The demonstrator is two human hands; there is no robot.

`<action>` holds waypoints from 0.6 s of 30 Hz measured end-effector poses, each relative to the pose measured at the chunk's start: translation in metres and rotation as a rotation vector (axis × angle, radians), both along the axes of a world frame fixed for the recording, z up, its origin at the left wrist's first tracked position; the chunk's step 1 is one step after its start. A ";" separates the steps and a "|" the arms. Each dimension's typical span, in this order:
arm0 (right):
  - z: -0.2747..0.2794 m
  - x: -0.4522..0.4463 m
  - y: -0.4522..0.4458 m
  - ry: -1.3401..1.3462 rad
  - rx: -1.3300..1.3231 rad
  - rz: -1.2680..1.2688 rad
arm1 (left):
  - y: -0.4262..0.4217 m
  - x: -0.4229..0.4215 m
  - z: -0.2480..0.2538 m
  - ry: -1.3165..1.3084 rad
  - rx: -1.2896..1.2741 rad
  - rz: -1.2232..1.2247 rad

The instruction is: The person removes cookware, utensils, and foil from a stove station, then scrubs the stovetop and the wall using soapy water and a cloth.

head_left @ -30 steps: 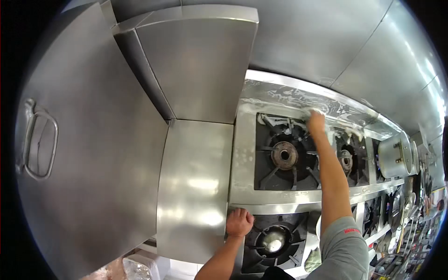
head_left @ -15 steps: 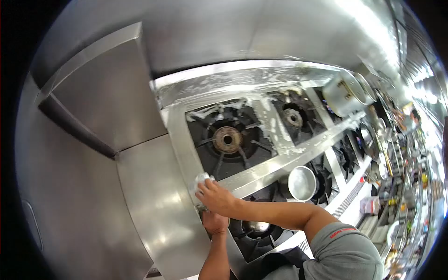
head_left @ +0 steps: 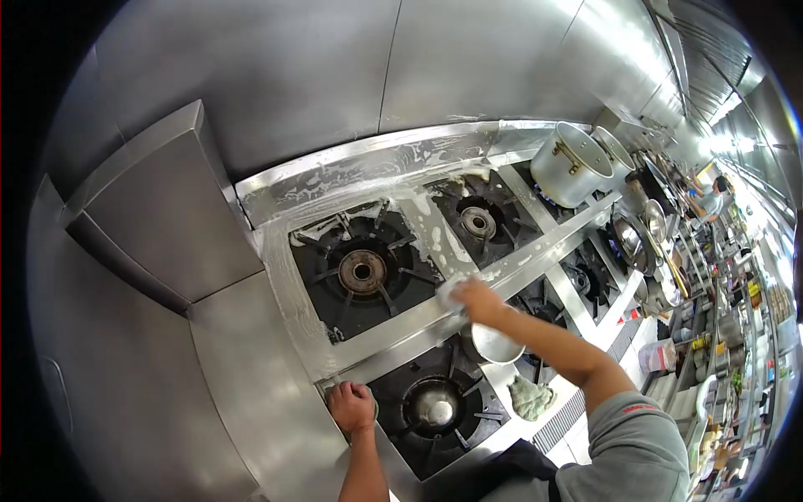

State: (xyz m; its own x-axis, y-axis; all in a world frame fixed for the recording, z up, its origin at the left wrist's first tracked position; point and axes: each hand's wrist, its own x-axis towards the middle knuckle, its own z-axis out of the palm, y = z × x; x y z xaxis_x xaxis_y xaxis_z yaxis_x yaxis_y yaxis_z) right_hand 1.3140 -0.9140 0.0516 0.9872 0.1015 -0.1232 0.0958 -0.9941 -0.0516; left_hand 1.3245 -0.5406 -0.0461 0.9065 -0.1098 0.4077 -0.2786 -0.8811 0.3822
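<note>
My right hand point(head_left: 480, 303) is closed on a whitish wad point(head_left: 450, 294), smeared by motion. It presses the wad on the steel bar point(head_left: 401, 328) between the rear and front burners, just above a small pot point(head_left: 498, 343). My left hand point(head_left: 351, 407) rests on the steel edge at the stove's front left corner, fingers curled; what lies under them is hidden. Before it is the front left burner point(head_left: 437, 408) with a shiny domed metal piece. White suds streak the rear left burner's frame point(head_left: 293, 309) and the back ledge point(head_left: 351, 171).
Large pots point(head_left: 570, 167) stand at the far right back over a blue flame. A crumpled green cloth point(head_left: 532, 396) lies on the front ledge. Pans and a lid point(head_left: 629, 238) sit farther right. A steel block point(head_left: 159, 209) rises at left. Another person point(head_left: 713, 201) stands far off.
My right hand has moved right from the left corner to the middle bar with the whitish wad. My left hand stays near the corner. The view has shifted, bringing the green cloth into sight.
</note>
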 end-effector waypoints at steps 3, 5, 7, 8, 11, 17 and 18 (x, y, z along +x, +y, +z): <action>0.023 -0.001 -0.039 -0.060 -0.046 -0.060 | -0.001 -0.001 -0.002 0.046 0.006 0.012; 0.018 0.007 -0.042 -0.090 0.003 -0.112 | -0.001 -0.001 -0.005 0.030 0.018 0.016; -0.008 0.044 -0.056 -0.215 -0.039 -0.009 | -0.004 0.000 -0.004 0.025 0.030 0.036; -0.021 0.068 -0.068 -0.345 -0.096 0.076 | -0.009 -0.001 -0.003 0.031 0.038 0.056; -0.012 0.206 -0.084 -0.345 -0.113 0.058 | -0.009 0.000 -0.009 0.021 0.025 0.055; -0.008 0.240 -0.097 -0.290 -0.128 0.158 | -0.016 -0.001 0.000 0.047 0.065 0.091; -0.007 0.197 -0.093 -0.161 -0.116 0.212 | -0.017 0.001 -0.001 0.025 0.073 0.098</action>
